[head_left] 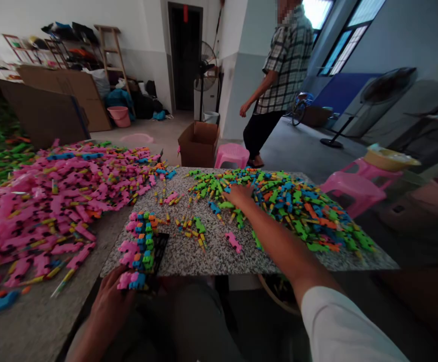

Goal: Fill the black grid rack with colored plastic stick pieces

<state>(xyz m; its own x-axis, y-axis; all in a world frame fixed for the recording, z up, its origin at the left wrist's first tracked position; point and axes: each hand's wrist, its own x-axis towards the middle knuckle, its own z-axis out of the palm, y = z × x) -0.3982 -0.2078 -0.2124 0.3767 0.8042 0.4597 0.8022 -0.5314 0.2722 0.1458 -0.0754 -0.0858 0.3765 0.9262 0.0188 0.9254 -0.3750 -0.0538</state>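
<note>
My left hand (111,294) is closed at the near end of a black slotted tray (161,246), by the table's front edge; some fingertips are hidden. Rows of small animal-shaped plastic pieces stand on the tray: pink pieces (128,247) at left, then blue and green pieces (148,244). My right arm stretches across the table, and my right hand (239,193) reaches into a heap of green, blue and orange pieces (294,206). Its fingertips are lost among them. A lone pink piece (233,242) and several yellow-banded sticks (192,231) lie between the hands.
A large mound of pink pieces (61,201) covers the surface at left, with green pieces (0,156) behind. Beyond the speckled table (211,259) are a cardboard box (198,143), pink stools (232,155) and a standing fan (204,68). A person (279,75) in a checked shirt walks there.
</note>
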